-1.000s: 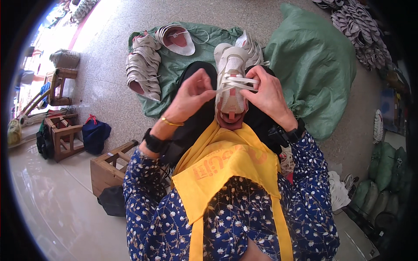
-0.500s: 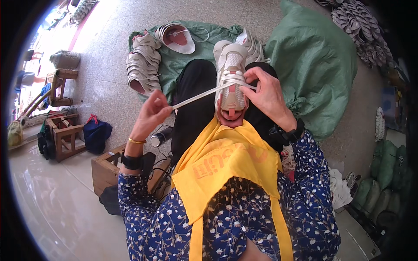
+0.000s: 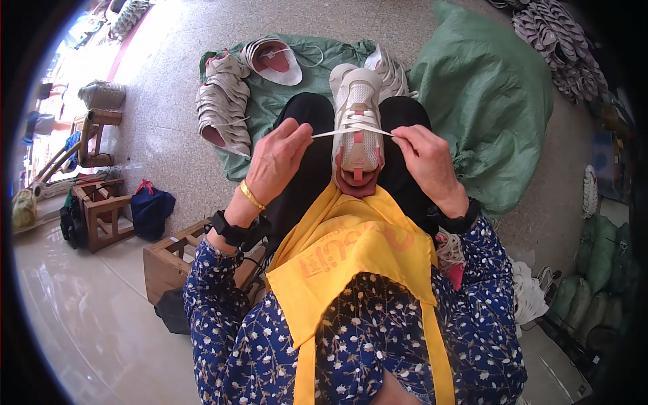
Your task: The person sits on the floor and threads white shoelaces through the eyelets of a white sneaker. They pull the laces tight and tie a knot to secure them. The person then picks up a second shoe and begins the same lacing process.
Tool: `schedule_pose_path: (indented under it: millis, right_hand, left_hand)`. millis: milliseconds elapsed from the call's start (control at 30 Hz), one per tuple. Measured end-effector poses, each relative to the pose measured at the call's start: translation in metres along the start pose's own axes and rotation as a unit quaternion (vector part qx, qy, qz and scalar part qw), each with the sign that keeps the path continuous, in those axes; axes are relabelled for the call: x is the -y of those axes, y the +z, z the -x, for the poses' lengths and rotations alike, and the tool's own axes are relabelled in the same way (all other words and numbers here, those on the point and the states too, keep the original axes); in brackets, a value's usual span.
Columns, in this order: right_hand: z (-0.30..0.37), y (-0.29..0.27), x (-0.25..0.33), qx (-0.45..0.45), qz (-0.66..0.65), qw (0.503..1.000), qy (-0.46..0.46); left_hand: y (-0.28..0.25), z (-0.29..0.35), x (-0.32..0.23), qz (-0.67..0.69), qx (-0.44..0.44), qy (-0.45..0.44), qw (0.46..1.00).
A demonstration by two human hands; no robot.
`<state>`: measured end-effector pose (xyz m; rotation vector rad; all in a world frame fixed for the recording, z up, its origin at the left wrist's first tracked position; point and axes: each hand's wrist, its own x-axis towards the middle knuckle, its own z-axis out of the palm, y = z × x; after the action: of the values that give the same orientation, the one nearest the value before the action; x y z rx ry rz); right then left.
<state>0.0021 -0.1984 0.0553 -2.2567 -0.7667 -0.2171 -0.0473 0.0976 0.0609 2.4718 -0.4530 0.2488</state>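
Observation:
A white and beige sneaker (image 3: 359,152) with pink details stands between my knees, its heel end toward me against the yellow apron (image 3: 351,250). White shoelace (image 3: 364,127) crosses over its tongue and runs out to both sides. My left hand (image 3: 278,158) pinches one end of the lace, left of the shoe. On the other side my right hand (image 3: 432,162) pinches the opposite end between thumb and fingers. Both stretches of lace look taut and nearly level. Neither hand touches the shoe itself.
Beyond my knees a green sack (image 3: 283,108) lies flat, with a row of nested shoe uppers (image 3: 221,101) and a single upper (image 3: 271,61) on it. A full green sack (image 3: 482,101) bulges at right. Wooden stools (image 3: 172,260) stand at left.
My left hand has come in toward the shoe and its stretch of lace is shorter. My right hand has moved away from the laces to the right, drawing its end out.

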Motion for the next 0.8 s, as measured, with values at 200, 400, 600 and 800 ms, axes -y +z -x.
schedule_pose_path:
  millis: [200,400,600,800]
  right_hand:
    - [0.018,-0.033,-0.003,-0.013,0.018,0.998,0.054]
    - [0.061,-0.077,-0.039,-0.034,0.043,0.984,0.168]
    - [0.121,-0.119,-0.105,-0.053,0.034,0.943,0.327]
    - [0.163,-0.143,-0.161,-0.066,0.016,0.924,0.376]
  left_hand:
    - [-0.018,0.015,0.013,-0.014,-0.003,-0.027,1.000]
    - [-0.036,0.053,0.046,-0.104,-0.044,-0.039,0.993]
    - [-0.075,0.114,0.119,-0.092,-0.044,-0.218,0.971]
    - [-0.120,0.161,0.186,-0.148,-0.083,-0.256,0.952]
